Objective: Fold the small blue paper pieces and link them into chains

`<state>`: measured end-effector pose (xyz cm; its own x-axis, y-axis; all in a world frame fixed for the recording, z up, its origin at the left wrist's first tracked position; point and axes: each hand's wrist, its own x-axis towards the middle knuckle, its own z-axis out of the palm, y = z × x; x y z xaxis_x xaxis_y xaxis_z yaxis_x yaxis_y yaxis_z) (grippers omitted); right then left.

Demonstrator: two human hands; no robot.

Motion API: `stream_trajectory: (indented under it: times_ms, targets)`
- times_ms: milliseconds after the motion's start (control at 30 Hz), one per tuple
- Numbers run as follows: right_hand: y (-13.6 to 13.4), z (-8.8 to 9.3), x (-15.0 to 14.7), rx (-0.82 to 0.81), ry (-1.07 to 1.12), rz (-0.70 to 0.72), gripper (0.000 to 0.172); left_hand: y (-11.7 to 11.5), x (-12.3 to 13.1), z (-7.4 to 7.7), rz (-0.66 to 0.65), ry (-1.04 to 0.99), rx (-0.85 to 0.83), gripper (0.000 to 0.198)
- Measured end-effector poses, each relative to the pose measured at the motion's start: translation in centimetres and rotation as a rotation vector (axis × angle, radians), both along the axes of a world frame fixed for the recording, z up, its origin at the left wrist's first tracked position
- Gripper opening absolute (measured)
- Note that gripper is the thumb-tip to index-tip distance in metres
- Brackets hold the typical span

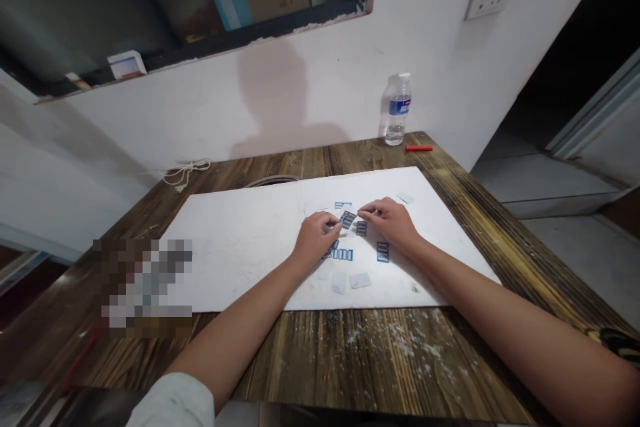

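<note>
Above the white board [240, 240], my left hand [316, 237] pinches a small dark rectangular piece [348, 219] with blue bar-like markings. My right hand [389, 219] is closed in a pinch by the piece's right corner; whether it touches the piece or holds something tiny I cannot tell. Beneath and around the hands lie blue-outlined markings or flat pieces: a dark barred one [361, 228], a blue barred one [383, 252], a row of blue bars [343, 254] partly hidden by my left hand, and a blue outline [343, 205] farther back.
Pale blank pieces [359, 280] lie near the board's front edge, another [405, 198] at the back right. On the wooden table [300, 360] stand a water bottle [399, 110] and a red pen-like stick [419, 148]. A white cord [185, 170] lies back left; a blurred patch covers the left side.
</note>
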<state>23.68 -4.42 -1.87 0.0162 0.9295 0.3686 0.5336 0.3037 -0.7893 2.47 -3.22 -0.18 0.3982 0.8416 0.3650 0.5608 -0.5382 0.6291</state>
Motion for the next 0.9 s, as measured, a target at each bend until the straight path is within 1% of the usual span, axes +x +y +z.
stream_trajectory:
  times_ms: [100,233,333,433,533,633,733,833,900]
  targets:
    - [0.2,-0.2,0.2,0.038,-0.162,-0.052,0.027,0.0,0.0,-0.1,0.025,-0.003,-0.005,0.010]
    - [0.4,-0.4,0.5,-0.005,-0.312,-0.045,0.029,0.0,-0.1,-0.2,0.042,0.013,0.012,0.010]
    - [0.3,-0.5,0.7,-0.049,-0.377,-0.028,0.030,0.0,-0.1,-0.3,0.060,0.011,0.021,0.010]
    - [0.1,-0.5,0.9,-0.040,-0.429,-0.010,0.032,0.0,-0.2,-0.4,0.068,0.015,0.023,0.010]
    - [-0.2,-0.3,0.9,-0.047,-0.442,-0.006,0.028,0.0,-0.2,-0.4,0.075,0.019,0.018,0.010]
    - [-0.4,-0.2,0.7,-0.049,-0.409,-0.032,0.022,0.0,-0.1,-0.5,0.074,0.020,0.014,0.010]
    - [-0.6,0.1,0.3,-0.073,-0.258,0.023,0.012,0.0,-0.2,-0.5,0.067,0.013,0.016,0.010]
    - [-0.9,0.6,-0.1,-0.172,-0.023,0.095,0.013,0.0,-0.2,-0.4,0.064,0.011,0.022,0.009]
    - [-1.0,0.9,-0.4,-0.201,0.086,0.092,0.016,0.0,-0.2,-0.3,0.056,0.008,0.021,0.009]
